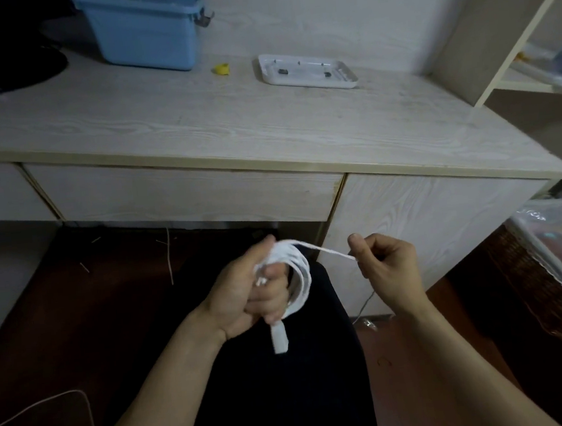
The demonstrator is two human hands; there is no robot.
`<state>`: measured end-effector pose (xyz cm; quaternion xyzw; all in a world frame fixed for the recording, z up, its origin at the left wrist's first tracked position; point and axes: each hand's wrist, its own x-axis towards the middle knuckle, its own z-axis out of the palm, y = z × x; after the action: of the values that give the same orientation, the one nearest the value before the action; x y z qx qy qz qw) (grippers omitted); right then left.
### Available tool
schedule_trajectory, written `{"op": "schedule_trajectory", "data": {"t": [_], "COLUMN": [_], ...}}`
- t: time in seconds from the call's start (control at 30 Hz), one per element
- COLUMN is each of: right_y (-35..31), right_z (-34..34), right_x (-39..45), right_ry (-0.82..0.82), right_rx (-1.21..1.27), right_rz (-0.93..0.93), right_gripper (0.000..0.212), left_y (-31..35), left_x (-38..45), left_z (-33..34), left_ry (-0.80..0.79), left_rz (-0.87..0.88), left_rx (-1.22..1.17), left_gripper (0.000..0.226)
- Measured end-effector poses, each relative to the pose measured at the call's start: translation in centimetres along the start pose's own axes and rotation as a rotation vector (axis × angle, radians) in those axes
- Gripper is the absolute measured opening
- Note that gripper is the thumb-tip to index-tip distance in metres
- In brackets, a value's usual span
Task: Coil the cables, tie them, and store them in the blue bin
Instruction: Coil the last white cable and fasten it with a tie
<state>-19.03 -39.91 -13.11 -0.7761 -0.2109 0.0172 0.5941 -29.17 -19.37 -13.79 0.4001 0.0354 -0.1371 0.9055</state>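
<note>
Hands work below the desk (231,122) edge, over a dark lap. Left hand (246,294) curls round a flat white cable (300,279) wound in loops, one connector end hanging at 6 o'clock. Right hand (388,268), at 3 o'clock of the coil, pinches the free strand taut between thumb and forefinger. Bin (144,27) sits on the desk at 11 o'clock, well apart.

dim, soft blur (edges warped), dark floor

2 hands (245,290) (386,268), 1 cable (299,279), 1 bin (144,31), 1 tray (308,71).
</note>
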Motion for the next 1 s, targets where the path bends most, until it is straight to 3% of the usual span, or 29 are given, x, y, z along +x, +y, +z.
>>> {"op": "schedule_trajectory", "data": {"t": [0.17, 0.3, 0.5, 0.6, 0.7, 0.83, 1.0], "right_y": [1.2, 1.6, 0.4, -0.7, -1.6, -1.8, -1.3], "right_z": [0.5, 1.1, 2.2, 2.5, 2.6, 2.4, 2.4], "right_x": [-0.2, -0.8, -1.7, -2.2, -2.4, -2.2, -2.1], "right_ry": [-0.288, -0.556, -0.823, -0.888, -0.823, -0.516, -0.326], "right_rx": [-0.015, -0.223, -0.437, -0.422, -0.369, -0.309, -0.224], "right_rz": [-0.016, 0.034, 0.009, -0.044, -0.123, -0.266, -0.292], "right_gripper": [0.030, 0.026, 0.022, 0.023, 0.022, 0.016, 0.014], "left_y": [1.5, 1.9, 1.3, 0.2, -0.9, -1.0, -1.2], "left_x": [0.2, 0.0, 0.8, 1.5, 1.2, 0.1, -0.3], "left_z": [-0.8, -1.8, -2.6, -3.2, -2.9, -0.5, 0.9], "left_ry": [0.247, 0.359, 0.588, 0.681, 0.617, 0.327, 0.081], "left_rz": [0.309, 0.450, 0.626, 0.600, 0.441, 0.114, -0.103], "left_rx": [-0.442, -0.601, -0.330, 0.126, 0.598, 0.917, 0.863], "left_gripper": [0.055, 0.057, 0.035, 0.034, 0.038, 0.036, 0.053]}}
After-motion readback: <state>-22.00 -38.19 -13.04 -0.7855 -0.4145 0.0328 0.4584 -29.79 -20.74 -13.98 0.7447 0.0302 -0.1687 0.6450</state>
